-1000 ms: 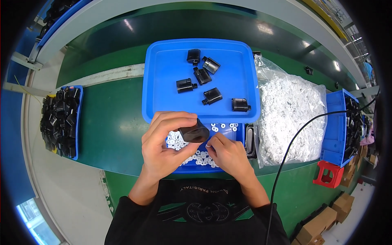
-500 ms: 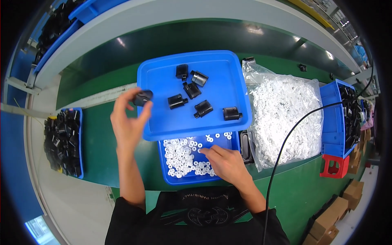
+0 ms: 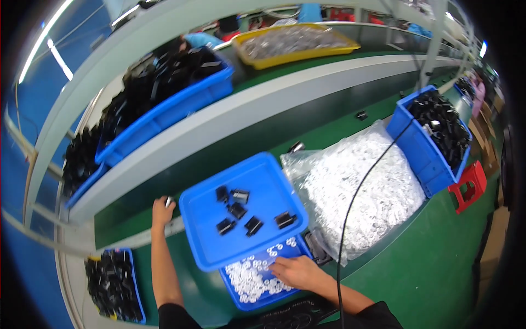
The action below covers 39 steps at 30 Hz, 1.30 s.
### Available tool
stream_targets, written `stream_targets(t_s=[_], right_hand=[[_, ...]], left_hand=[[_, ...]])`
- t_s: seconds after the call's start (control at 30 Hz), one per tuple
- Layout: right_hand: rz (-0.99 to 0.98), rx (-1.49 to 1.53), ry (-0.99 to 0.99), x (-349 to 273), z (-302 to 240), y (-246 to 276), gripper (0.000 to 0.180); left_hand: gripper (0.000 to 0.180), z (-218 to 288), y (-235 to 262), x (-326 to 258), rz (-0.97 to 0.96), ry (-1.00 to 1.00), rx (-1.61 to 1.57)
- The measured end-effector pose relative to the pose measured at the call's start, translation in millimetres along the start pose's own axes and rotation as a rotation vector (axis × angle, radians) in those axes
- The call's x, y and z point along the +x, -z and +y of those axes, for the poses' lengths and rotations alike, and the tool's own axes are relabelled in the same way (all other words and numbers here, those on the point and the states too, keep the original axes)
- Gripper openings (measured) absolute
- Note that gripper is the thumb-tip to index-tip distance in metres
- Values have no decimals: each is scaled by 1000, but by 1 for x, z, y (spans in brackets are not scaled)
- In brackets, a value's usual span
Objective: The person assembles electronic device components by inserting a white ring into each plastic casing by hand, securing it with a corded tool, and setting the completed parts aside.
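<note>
My left hand (image 3: 161,213) is stretched out beyond the left side of the blue tray (image 3: 193,233), its fingers closed round a small black cylindrical part (image 3: 169,202) with a shiny glint on it. Several similar black parts (image 3: 236,210) with narrow necks lie spread over that tray. Down at the near blue tray (image 3: 263,302), my right hand (image 3: 298,272) has its fingers pinched together above loose white ring washers (image 3: 245,281). Whether a washer sits between those fingertips is hidden. The upper tray overlaps the far edge of the near tray.
A big clear bag of white washers (image 3: 361,189) lies right of the trays, crossed by a black cable (image 3: 359,189). Blue bins of black parts stand at the right (image 3: 421,156), left (image 3: 137,285) and back left (image 3: 175,118). A yellow tray (image 3: 257,64) sits farther back.
My left hand has moved away from over the tray to beyond its left edge, still with the black part. The view has tilted up and turned. My right hand stays at the washers.
</note>
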State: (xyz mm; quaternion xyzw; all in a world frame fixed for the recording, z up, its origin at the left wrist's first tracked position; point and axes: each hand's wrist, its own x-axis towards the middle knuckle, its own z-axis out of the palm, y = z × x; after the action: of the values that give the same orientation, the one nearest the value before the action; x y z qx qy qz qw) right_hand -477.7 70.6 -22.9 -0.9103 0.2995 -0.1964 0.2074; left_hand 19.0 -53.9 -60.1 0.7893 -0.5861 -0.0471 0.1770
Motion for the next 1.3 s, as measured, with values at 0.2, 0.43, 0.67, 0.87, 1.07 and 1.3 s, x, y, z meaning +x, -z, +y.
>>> stream_targets(t_s=[0.2, 0.43, 0.67, 0.87, 1.07, 1.3], right_hand=[[29, 33, 6, -5, 0, 2, 11], [-62, 78, 1, -2, 3, 2, 14], [-10, 93, 6, -6, -14, 22, 28], [10, 105, -124, -15, -9, 21, 28], [104, 134, -120, -10, -11, 26, 22], [176, 321, -74, 15, -10, 34, 25]], left_hand=[[46, 22, 11, -7, 114, 170, 124], [35, 189, 41, -50, 79, -296, -157], [33, 233, 1, -58, -63, -378, -80], [51, 207, -5, -59, -17, -364, -224], [57, 202, 34, -121, -220, -140, -825], [53, 241, 32, -208, -118, -278, -1132]])
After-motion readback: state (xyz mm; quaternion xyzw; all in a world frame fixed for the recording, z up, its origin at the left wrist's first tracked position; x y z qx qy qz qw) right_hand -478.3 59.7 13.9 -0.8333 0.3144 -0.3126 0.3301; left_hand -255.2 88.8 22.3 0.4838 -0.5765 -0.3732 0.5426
